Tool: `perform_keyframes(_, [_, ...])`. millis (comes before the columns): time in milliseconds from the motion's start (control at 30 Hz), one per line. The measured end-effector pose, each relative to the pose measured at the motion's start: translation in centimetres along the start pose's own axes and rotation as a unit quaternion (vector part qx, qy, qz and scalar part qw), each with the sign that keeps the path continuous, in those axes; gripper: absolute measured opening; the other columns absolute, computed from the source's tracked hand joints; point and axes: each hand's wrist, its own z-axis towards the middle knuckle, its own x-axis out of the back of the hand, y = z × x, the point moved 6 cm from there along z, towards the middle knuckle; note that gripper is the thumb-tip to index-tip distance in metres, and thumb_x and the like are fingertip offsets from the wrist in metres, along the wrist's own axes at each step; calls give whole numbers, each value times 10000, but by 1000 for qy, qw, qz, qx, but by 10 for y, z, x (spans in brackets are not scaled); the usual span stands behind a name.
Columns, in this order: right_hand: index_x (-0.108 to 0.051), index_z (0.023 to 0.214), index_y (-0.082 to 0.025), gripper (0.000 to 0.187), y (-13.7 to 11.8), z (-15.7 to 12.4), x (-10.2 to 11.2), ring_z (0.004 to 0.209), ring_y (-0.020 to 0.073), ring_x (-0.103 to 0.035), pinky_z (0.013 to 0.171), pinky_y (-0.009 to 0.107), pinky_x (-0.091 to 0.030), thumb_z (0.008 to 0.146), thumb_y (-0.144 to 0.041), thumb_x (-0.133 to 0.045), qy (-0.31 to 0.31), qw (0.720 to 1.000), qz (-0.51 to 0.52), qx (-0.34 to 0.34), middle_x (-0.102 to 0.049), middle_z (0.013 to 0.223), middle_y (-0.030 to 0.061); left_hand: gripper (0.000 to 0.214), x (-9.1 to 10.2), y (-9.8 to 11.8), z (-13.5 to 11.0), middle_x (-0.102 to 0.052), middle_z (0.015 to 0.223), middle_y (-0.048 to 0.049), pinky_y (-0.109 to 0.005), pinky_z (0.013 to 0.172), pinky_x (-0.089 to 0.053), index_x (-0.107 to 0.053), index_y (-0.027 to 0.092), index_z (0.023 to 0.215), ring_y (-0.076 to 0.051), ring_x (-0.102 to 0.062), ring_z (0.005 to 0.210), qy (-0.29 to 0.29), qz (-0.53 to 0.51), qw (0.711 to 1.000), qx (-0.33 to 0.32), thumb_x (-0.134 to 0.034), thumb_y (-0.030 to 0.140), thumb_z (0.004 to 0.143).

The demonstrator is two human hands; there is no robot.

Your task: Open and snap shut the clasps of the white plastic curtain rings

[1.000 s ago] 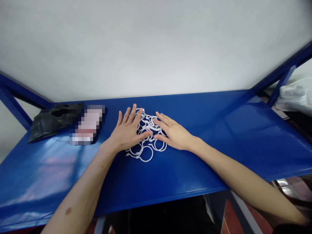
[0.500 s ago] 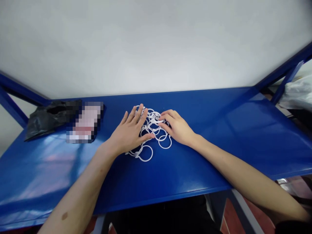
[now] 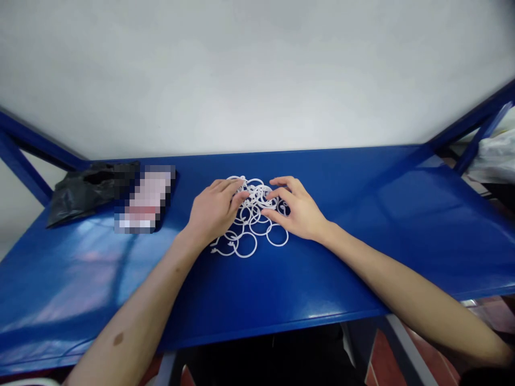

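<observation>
Several thin white plastic rings [image 3: 245, 256] with small clasp ends lie in a loose, overlapping heap on the blue table. At the heap's left side is my left hand [image 3: 213, 206], its fingers bent together over the rings and the thumb apart below them; no ring is visibly gripped. Facing it from the right, my right hand [image 3: 301, 209] is curved with fingers and thumb spread at the heap's edge. Its fingertips touch or hover just by the rings; which of the two I cannot tell.
On the left of the blue table [image 3: 322, 279] lies a black plastic bag [image 3: 76, 195], with a blurred-out phone-like object [image 3: 147, 198] beside it. A white wall [image 3: 257, 80] rises behind. Blue frame bars stand at both sides, and a clear plastic bag [image 3: 497, 155] is beyond the right one.
My left hand has gone from flat and spread over the rings to curled at their left side. My right hand's fingers have opened wider. More of the heap shows.
</observation>
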Motion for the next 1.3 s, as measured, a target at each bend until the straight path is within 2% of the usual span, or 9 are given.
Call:
perform_keyframes(133, [-620,1003,-210,299,-1,0,2,1320,305,-515,1045,535,-493,926,-498,-645,-5,1000,6,1,-547,1388,150,649,26,-17,-1,-760,1112,-81,-410,887,-548,-712,217,1149,-253,-715,1025,76,-44,993,81,-169,559,1047])
perform_keyframes(267, [-592,1189,-187,417,-6,0,-3,1390,299,-478,1115,538,-450,933,-513,-634,-41,998,1,41,-538,1455,164,544,39,-21,0,-747,1153,-67,-373,988,-523,-687,211,1192,-210,-685,1102,84,-81,992,50,-242,495,1060])
perform_keyframes(400, [-524,1409,-197,612,-8,-2,-14,1473,331,-374,1161,592,-384,940,-586,-581,-108,991,-44,60,-476,1535,155,594,11,-15,0,-451,1568,-77,-462,1201,-352,-475,211,1477,-252,-415,1451,-78,-62,995,-19,-283,557,1035])
perform_keyframes(500, [-494,1465,-203,680,-7,-3,-17,1510,342,-289,1182,601,-349,935,-624,-557,-132,987,-70,52,-399,1587,147,821,-14,-17,-6,-150,1686,-100,-536,1248,-228,-237,206,1597,-319,-195,1545,-152,-1,988,-31,-395,690,952])
perform_keyframes(633, [-476,1487,-177,765,-7,-4,-17,1522,363,-233,1202,613,-303,919,-689,-511,-138,985,-89,51,-354,1604,160,965,-24,-24,-13,-92,1689,-121,-589,1245,-185,-111,219,1620,-362,-145,1549,-133,54,989,-21,-432,764,892])
perform_keyframes(800, [-407,1528,-219,819,-5,-4,-19,1534,348,-202,1217,614,-271,901,-743,-464,-136,985,-89,55,-319,1627,134,989,-16,-22,-14,-154,1674,-169,-619,1235,-179,-133,182,1616,-393,-192,1533,-84,70,994,-16,-396,791,884])
perform_keyframes(933, [-354,1549,-197,771,-3,-2,-15,1523,301,-272,1217,568,-301,963,-698,-367,-119,990,-54,52,-378,1601,148,950,-11,-2,-13,-181,1675,-150,-585,1254,-153,-157,185,1611,-355,-183,1543,-78,54,994,-57,-368,781,901])
perform_keyframes(1133, [-554,1359,-188,553,6,5,11,1257,290,-557,1062,518,-461,1041,-566,-306,9,1000,-26,2,-643,1321,133,949,-15,44,-23,-215,1672,-119,-583,1262,-141,-199,220,1598,-349,-176,1546,-64,32,988,-139,-479,764,873])
perform_keyframes(1300, [-603,1256,-185,479,12,6,14,1107,278,-592,981,478,-485,1057,-511,-315,28,999,-16,-28,-678,1188,117,751,-23,57,-30,-272,1656,-92,-589,1259,-166,-313,249,1561,-332,-193,1545,-70,55,987,-138,-522,597,928])
